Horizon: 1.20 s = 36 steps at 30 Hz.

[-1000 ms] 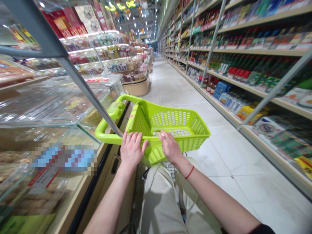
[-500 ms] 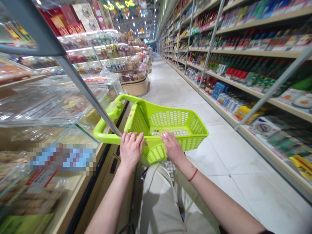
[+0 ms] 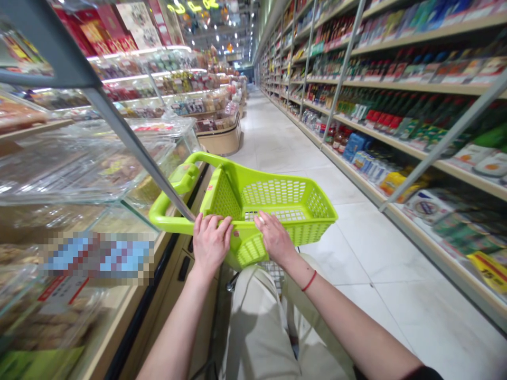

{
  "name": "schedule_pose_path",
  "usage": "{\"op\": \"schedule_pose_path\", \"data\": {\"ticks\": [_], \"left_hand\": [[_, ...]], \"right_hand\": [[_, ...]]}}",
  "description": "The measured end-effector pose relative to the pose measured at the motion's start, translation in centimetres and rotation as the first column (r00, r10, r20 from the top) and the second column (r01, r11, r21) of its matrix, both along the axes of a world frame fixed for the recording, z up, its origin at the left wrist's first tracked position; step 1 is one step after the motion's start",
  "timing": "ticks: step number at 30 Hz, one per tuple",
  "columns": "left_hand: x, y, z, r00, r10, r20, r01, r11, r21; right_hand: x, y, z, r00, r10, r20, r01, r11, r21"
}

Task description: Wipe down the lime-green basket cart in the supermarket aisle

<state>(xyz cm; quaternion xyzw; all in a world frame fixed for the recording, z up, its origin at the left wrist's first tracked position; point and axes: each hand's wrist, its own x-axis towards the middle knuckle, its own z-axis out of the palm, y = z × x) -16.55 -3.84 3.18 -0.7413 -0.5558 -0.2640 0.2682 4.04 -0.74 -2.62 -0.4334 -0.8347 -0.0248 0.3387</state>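
A lime-green plastic shopping basket [image 3: 317, 208] on wheels stands in front of me in a supermarket aisle, with nothing visible inside it. Its looped green handle [image 3: 176, 184] swings out to the left. My left hand [image 3: 209, 243] rests on the basket's near rim, fingers curled over the edge. My right hand [image 3: 275, 237] grips the same rim a little to the right, with a red string round the wrist. My legs in light trousers [image 3: 257, 322] show below the basket.
Glass display cases [image 3: 99, 169] with packaged food run close along the left, with a slanted metal post [image 3: 130, 137] crossing the view. Stocked shelves [image 3: 396, 105] line the right side. The white tiled floor [image 3: 356, 248] stretches ahead between them.
The basket and both hands have shifted slightly left and toward me. Both hands have stayed on the rim.
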Motion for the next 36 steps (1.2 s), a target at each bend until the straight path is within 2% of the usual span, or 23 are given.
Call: {"op": "schedule_pose_path", "data": {"ticks": [4, 10, 13, 19, 23, 29, 36], "left_hand": [[0.2, 0.0, 0.0, 1.000, 0.018, -0.008, -0.018, 1.000, 0.008], [0.1, 0.0, 0.1, 0.999, 0.029, -0.020, -0.029, 1.000, 0.013], [0.1, 0.1, 0.0, 1.000, 0.027, -0.016, -0.026, 0.999, 0.029], [0.4, 0.0, 0.0, 0.999, 0.031, -0.016, -0.030, 0.999, 0.032], [0.4, -0.1, 0.1, 0.999, 0.045, -0.024, -0.044, 0.998, 0.039], [0.4, -0.2, 0.2, 0.998, 0.048, -0.029, -0.047, 0.998, 0.034], [0.1, -0.1, -0.1, 0.998, 0.044, -0.036, -0.042, 0.998, 0.053]], "right_hand": [[0.2, 0.1, 0.1, 1.000, -0.029, -0.011, 0.029, 1.000, -0.007], [-2.6, 0.0, 1.6, 0.995, 0.099, 0.008, -0.099, 0.995, 0.007], [-1.8, -0.1, 1.3, 0.996, 0.086, 0.010, -0.086, 0.996, 0.012], [0.9, -0.1, -0.2, 1.000, -0.020, -0.017, 0.021, 0.999, 0.044], [0.0, -0.2, 0.1, 0.999, -0.032, -0.031, 0.032, 0.999, 0.016], [-2.1, -0.3, 1.3, 0.995, 0.102, 0.014, -0.102, 0.995, -0.015], [-0.1, -0.3, 0.1, 0.999, 0.002, 0.038, -0.002, 1.000, -0.004]]}}
